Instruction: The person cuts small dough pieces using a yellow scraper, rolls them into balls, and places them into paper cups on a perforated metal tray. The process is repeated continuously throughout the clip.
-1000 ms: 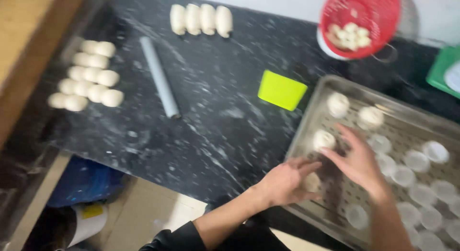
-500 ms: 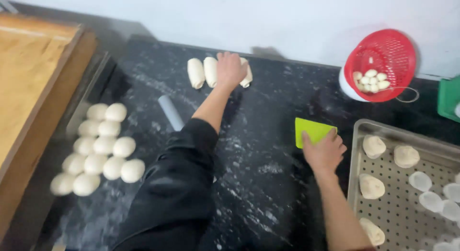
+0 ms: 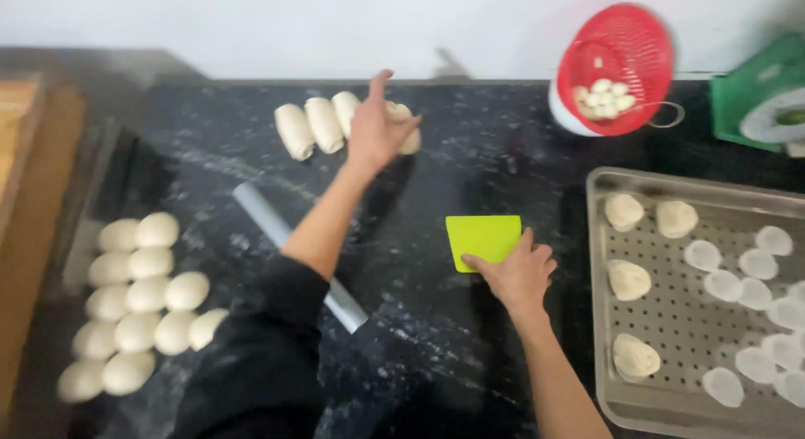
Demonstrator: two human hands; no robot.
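Observation:
On a black stone counter [image 3: 436,338], my left hand [image 3: 377,129] reaches to the far side and rests on the right end of a row of oblong dough rolls [image 3: 312,124], fingers curled over the last roll. My right hand [image 3: 516,271] presses its fingertips on the lower edge of a flat yellow-green dough scraper [image 3: 482,238] lying on the counter. A grey rolling pin [image 3: 289,250] lies diagonally under my left forearm.
A cluster of round dough balls [image 3: 138,301] lies at the left. A perforated metal tray [image 3: 662,405] at the right holds shaped dough pieces and white paper liners. A red colander [image 3: 620,62] with small balls and a green scale [image 3: 767,95] stand at the back right.
Both hands left the tray; the left hand went to the dough rolls at the back, the right to the scraper. In the last half second they have barely shifted.

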